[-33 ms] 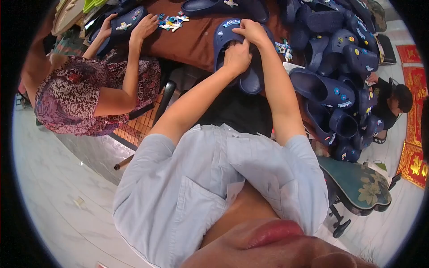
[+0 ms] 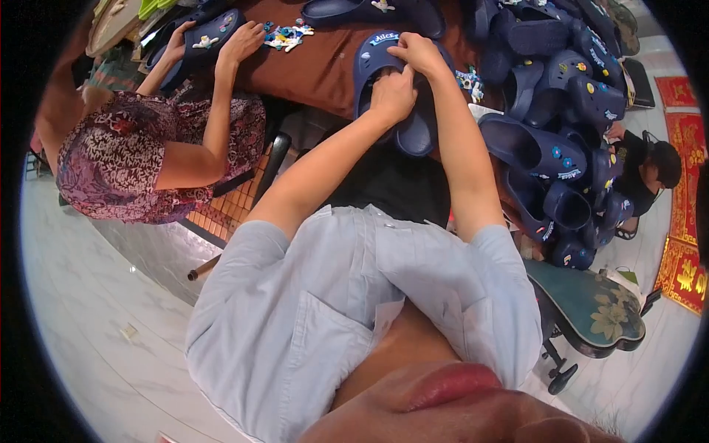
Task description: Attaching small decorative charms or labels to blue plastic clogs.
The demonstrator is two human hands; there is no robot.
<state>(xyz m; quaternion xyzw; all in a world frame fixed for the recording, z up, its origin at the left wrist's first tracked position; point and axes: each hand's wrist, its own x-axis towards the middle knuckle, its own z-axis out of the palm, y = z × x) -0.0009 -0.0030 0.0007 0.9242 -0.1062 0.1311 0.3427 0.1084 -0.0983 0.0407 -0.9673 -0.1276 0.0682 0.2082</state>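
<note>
A dark blue clog (image 2: 364, 63) with a blue-and-white lettered charm (image 2: 383, 39) on its top lies in front of me. My left hand (image 2: 394, 96) reaches into its foot opening, fingers curled at the upper and partly hidden inside. On the upper, beside the lettered charm, my right hand (image 2: 418, 55) presses with thumb and fingers pinched together; whatever they hold is too small to make out. Another blue clog (image 2: 416, 134) lies partly under my right forearm. Small white and blue charms (image 2: 470, 83) sit just right of that forearm.
A brown cloth (image 2: 325, 77) covers the table. Blue clogs (image 2: 550, 148) are heaped at the right. On the left a co-worker (image 2: 140, 159) handles a charm-decorated clog (image 2: 210, 40) near a charm pile (image 2: 288, 35). A green padded chair (image 2: 591, 303) stands right; another person (image 2: 650, 166) is beyond the heap.
</note>
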